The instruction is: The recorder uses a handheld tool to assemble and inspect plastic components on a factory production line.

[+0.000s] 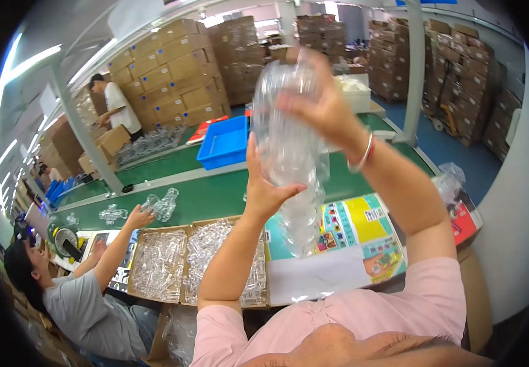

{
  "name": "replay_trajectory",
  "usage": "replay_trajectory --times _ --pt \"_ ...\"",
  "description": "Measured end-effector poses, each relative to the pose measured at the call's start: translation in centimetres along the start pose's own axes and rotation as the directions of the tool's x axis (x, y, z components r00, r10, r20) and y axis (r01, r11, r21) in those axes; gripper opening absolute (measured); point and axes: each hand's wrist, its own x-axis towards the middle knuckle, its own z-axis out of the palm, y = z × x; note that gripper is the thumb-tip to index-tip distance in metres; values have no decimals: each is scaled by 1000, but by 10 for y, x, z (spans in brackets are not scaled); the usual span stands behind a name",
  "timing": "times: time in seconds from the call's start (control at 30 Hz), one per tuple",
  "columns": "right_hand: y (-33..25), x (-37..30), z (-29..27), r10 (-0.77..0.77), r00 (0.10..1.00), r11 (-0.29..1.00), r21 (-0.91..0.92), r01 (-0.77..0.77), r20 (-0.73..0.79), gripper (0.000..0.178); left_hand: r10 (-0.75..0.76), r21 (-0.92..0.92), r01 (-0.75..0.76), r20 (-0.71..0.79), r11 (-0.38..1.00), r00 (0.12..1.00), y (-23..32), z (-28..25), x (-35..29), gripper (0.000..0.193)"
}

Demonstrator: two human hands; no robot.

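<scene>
In front of my chest, upright, is a tall clear plastic vessel (289, 147), broad and rounded at the top and narrower toward the bottom. Motion blurs it, so I cannot make out its exact kind. My left hand (265, 192) supports its lower left side, thumb stretched across the front. Higher up, my right hand (316, 101) grips the wide upper part, its fingers partly smeared. The vessel's narrow end hangs over a colourful printed sheet (368, 223) on the bench, with a plain white patch (319, 275) at its near side.
Left of the sheet stand cardboard trays (157, 263) of small clear tubes. A co-worker (87, 293) reaches toward clear pieces (165, 205) on the green conveyor (215, 194). Beyond are a blue bin (224, 144), metal posts (416, 73), stacked cartons (166, 70) and another person (117, 104).
</scene>
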Motion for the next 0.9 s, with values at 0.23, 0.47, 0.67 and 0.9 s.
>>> replay_trajectory --times 0.23,0.47,0.67,0.9 --pt "-60 53 -75 -241 794 931 -364 28 -557 61 -139 -39 144 124 989 983 -16 3 -21 105" --pt "79 -144 -92 251 959 880 -382 -283 -131 39 -240 70 232 155 970 958 -9 -11 -25 107" --pt "132 -266 -69 328 932 909 -216 -356 -158 26 -251 65 243 173 968 952 3 -16 -10 123" --pt "120 -256 -83 261 961 919 -328 -218 93 20 -304 12 306 164 952 939 22 -1 15 125"
